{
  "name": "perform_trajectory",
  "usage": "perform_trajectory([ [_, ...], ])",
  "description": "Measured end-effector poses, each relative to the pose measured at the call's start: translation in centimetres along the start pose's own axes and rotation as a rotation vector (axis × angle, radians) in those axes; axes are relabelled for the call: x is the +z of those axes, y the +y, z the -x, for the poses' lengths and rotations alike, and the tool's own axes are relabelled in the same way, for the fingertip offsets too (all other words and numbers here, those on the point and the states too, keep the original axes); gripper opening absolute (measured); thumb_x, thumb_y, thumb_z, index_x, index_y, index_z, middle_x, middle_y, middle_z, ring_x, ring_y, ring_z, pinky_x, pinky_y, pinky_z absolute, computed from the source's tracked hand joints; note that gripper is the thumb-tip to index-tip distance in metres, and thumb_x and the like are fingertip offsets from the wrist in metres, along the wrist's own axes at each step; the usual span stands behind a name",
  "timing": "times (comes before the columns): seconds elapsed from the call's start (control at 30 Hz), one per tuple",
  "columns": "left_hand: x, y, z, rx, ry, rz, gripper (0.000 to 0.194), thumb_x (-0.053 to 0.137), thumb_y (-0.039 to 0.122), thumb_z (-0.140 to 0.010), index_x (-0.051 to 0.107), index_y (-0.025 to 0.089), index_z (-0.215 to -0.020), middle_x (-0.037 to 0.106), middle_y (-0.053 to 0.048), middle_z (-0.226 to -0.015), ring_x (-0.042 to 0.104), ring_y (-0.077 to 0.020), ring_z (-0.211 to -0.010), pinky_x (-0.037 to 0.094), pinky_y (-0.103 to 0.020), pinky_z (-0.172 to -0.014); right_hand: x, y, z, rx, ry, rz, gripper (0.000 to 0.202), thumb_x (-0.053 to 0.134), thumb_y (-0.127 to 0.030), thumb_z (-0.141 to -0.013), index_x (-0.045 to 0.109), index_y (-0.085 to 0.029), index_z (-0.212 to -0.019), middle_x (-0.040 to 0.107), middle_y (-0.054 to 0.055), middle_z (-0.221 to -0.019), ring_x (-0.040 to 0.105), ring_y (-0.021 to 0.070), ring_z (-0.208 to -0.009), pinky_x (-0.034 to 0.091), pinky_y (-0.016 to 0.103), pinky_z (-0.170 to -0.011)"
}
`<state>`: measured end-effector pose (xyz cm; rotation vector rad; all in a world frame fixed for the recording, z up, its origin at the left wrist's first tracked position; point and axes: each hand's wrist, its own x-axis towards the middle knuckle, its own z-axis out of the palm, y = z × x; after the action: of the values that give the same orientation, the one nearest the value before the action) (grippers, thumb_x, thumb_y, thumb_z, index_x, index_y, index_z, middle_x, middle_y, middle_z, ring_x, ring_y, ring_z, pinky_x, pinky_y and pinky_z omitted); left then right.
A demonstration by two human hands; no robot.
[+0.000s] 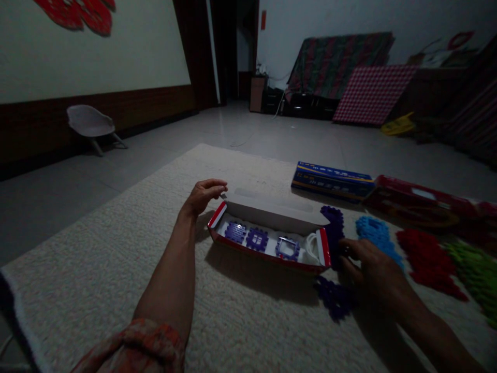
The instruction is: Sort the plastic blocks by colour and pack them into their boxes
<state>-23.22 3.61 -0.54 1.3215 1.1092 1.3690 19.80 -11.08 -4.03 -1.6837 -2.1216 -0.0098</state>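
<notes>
An open red box (267,254) with a white inside sits on the mat. In it lie a purple grid tile (235,232), a purple window tile (257,239), a purple frame tile (288,248) and a coiled white cord (311,245). My left hand (205,196) is closed, its fingertips pinching the left corner of the box's raised lid (267,203). To the right of the box, my right hand (367,264) has its fingers curled on a purple building block (334,228) in the dark purple pile. More purple blocks (334,299) lie just below it.
Piles of blue blocks (375,235), red blocks (425,261) and green blocks (473,274) lie on the right. Behind them stand a blue box (332,182) and a dark red box (423,199). A light mat (116,243) covers the floor; a small chair (91,123) stands far left.
</notes>
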Motion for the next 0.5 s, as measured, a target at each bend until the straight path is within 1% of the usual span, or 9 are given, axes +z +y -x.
perform_trajectory([
  [0.1,-0.1,-0.8,0.0,0.025,0.146,0.08,0.025,0.079,0.029,-0.057,0.076,0.017,-0.079,0.07,-0.004,-0.071,0.048,-0.0097,-0.054,0.038,-0.026,-0.054,0.0,-0.2,0.0,0.008,-0.003,0.003,0.026,0.052,-0.033,-0.085,0.068,-0.019,-0.1,0.065,0.011,-0.09,0.065,0.0244,-0.074,0.051,0.037,-0.062],
  [0.17,-0.3,-1.7,0.1,0.012,0.239,0.118,0.029,0.08,0.029,-0.055,0.075,0.017,-0.081,0.07,-0.004,-0.07,0.049,-0.0095,-0.054,0.038,-0.025,-0.053,0.0,-0.4,0.0,0.02,0.009,-0.005,0.026,0.052,-0.035,-0.085,0.068,-0.02,-0.098,0.065,0.012,-0.093,0.065,0.0254,-0.077,0.052,0.038,-0.064],
  [0.23,-0.5,-2.6,0.3,-0.04,0.286,0.134,0.033,0.081,0.029,-0.053,0.073,0.016,-0.082,0.07,-0.005,-0.072,0.054,-0.0107,-0.057,0.039,-0.024,-0.053,0.0,-0.5,0.1,0.035,0.016,-0.02,0.025,0.052,-0.035,-0.085,0.067,-0.02,-0.097,0.066,0.013,-0.095,0.066,0.0264,-0.08,0.053,0.039,-0.067],
  [0.33,-0.9,-3.7,0.6,-0.109,0.342,0.207,0.036,0.081,0.028,-0.05,0.071,0.016,-0.083,0.07,-0.005,-0.072,0.058,-0.012,-0.06,0.041,-0.023,-0.053,0.1,-0.5,0.0,0.068,-0.013,-0.049,0.025,0.051,-0.036,-0.084,0.067,-0.021,-0.094,0.067,0.013,-0.095,0.067,0.0274,-0.081,0.053,0.04,-0.067],
  [0.43,-1.1,-4.1,0.6,-0.122,0.412,0.273,0.037,0.08,0.025,-0.049,0.07,0.016,-0.084,0.07,-0.004,-0.073,0.059,-0.0111,-0.06,0.042,-0.021,-0.052,0.0,-0.2,-0.2,0.096,-0.03,-0.081,0.024,0.053,-0.037,-0.081,0.066,-0.02,-0.092,0.068,0.013,-0.091,0.068,0.028,-0.08,0.053,0.04,-0.068],
  [0.5,-1.1,-4.3,0.4,-0.124,0.445,0.28,0.037,0.079,0.023,-0.05,0.069,0.016,-0.085,0.07,-0.003,-0.074,0.059,-0.0102,-0.06,0.043,-0.021,-0.052,-0.2,0.1,-0.3,0.11,-0.028,-0.089,0.025,0.054,-0.037,-0.078,0.066,-0.02,-0.092,0.069,0.013,-0.089,0.067,0.0276,-0.077,0.052,0.039,-0.066],
])
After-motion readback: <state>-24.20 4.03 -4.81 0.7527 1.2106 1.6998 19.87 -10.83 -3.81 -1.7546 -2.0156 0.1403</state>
